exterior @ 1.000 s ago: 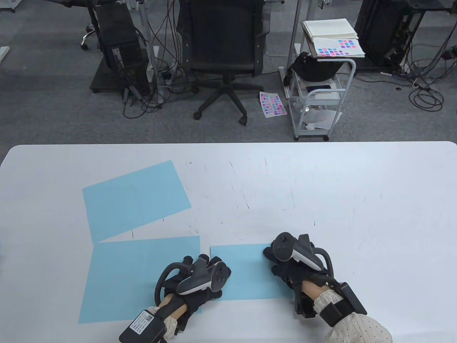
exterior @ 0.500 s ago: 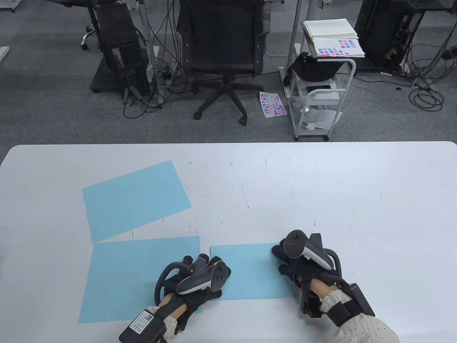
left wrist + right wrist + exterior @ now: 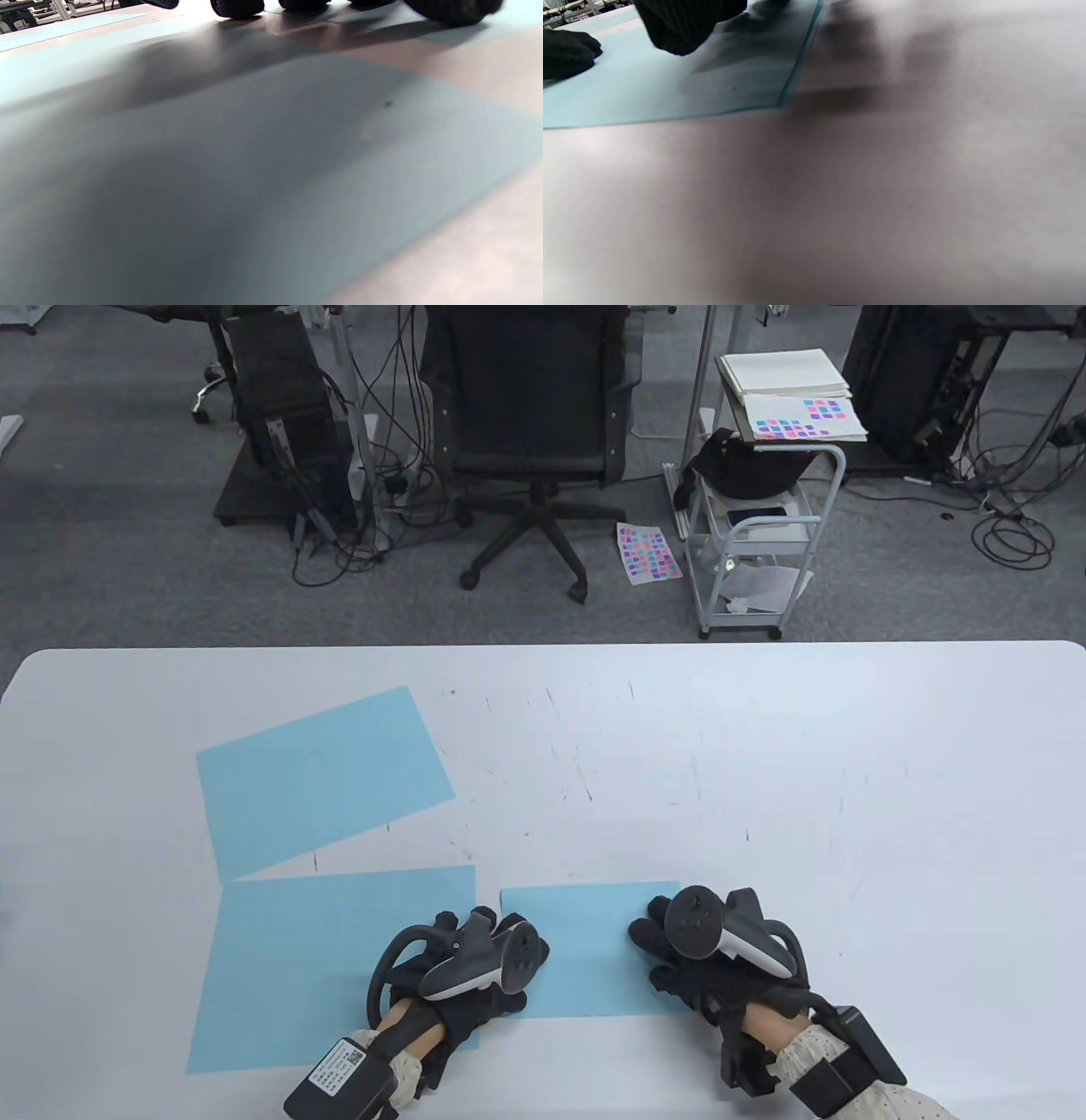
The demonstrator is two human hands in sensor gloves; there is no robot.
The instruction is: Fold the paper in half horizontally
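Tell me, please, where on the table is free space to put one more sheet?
Bare: the table's right half, right of the right hand, and the far strip beyond the tilted sheet. Crowded: the near left, with the flat sheet, folded paper and left hand.

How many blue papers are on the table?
3. One tilted sheet lies far left, one sheet sits near left under the left hand, and one folded piece lies between both hands.

light blue folded paper [image 3: 585, 950], two more light blue sheets [image 3: 322, 780] toward the left edge, white worktop [image 3: 764, 780] with dark scuffs, black gloves on left hand [image 3: 475, 976] and right hand [image 3: 696, 959], grey-and-black trackers, dotted cream sleeve [image 3: 874, 1099]
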